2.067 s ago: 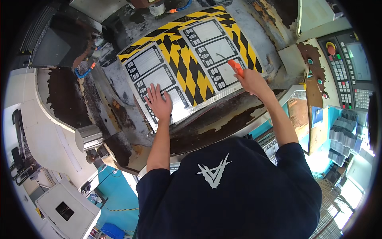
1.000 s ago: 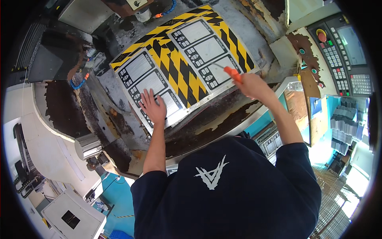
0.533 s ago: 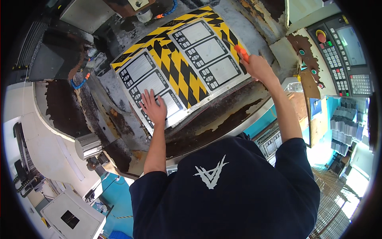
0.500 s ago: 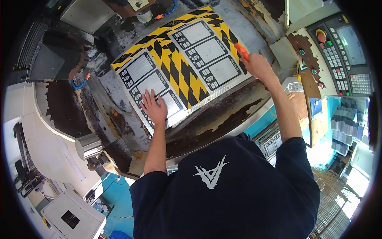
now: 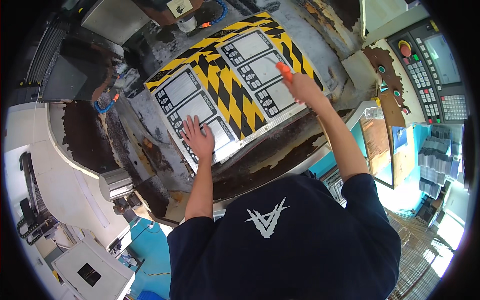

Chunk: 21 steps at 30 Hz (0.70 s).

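Your hands work a striped panel sheet on a rusted machine table.

The table (image 5: 280, 155), flaking with rust, carries the yellow-and-black sheet (image 5: 225, 90) of grey keypad panels, lying flat and slightly askew across its top; a control console (image 5: 435, 75) stands well apart at your right. Your left hand (image 5: 199, 140) lies open and flat, fingers spread, pressing the sheet's near-left panel. Your right hand (image 5: 302, 87) is closed round an orange-handled tool (image 5: 284, 70), its tip on the middle right-hand panel. Half a second ago that hand was out at the sheet's far right edge; it has since come inward over the panels, which suggests the tool is being worked from panel to panel while the left hand has stayed put, pinning the sheet.
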Available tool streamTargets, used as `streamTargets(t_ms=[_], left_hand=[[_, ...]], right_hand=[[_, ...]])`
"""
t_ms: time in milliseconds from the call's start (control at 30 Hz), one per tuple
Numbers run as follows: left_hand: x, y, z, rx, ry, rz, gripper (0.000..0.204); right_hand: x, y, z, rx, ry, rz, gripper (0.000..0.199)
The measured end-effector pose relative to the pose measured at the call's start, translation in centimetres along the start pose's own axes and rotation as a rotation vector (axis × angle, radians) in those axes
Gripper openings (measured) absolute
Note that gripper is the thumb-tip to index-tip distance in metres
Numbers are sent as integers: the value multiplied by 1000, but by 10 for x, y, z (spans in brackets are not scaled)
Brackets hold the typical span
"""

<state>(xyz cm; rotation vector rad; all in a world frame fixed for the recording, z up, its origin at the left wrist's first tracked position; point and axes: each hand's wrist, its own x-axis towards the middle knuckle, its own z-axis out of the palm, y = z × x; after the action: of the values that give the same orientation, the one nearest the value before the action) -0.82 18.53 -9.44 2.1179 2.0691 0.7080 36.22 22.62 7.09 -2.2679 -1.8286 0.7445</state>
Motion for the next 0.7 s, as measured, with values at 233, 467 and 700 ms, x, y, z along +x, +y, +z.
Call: streamTargets(t_ms=[233, 467, 700], left_hand=[[2, -1, 1, -14, 10, 12, 46], [4, 0, -1, -24, 19, -6, 47], [4, 1, -1, -12, 13, 7, 48]], right_hand=[[-6, -17, 13, -126, -126, -54, 50], [18, 34, -21, 78, -45, 259, 46], [-6, -30, 34, -84, -161, -45, 45]])
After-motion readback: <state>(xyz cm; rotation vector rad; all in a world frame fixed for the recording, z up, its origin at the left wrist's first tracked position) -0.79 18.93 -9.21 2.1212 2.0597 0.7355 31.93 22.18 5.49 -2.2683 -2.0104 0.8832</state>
